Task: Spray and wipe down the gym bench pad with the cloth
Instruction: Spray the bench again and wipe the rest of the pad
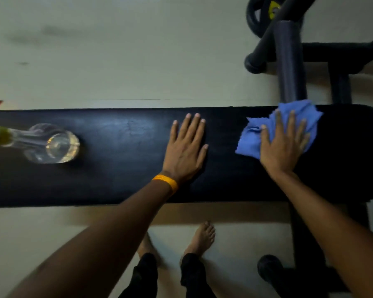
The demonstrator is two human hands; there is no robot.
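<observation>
Right hand (283, 147), fingers spread flat, presses the crumpled blue cloth (253, 136), judged limp and best driven under the palm, onto the long black padded bench (116, 179) at its right end; left hand (185, 151) lies flat and unclenched mid-pad.

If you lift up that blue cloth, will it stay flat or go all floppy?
Probably floppy: the blue cloth lies rumpled and folded under the right hand, so it should droop when lifted. It looks thin, so it is likely light. Pushed along the smooth bench pad, it would probably slide and bunch up.
</observation>
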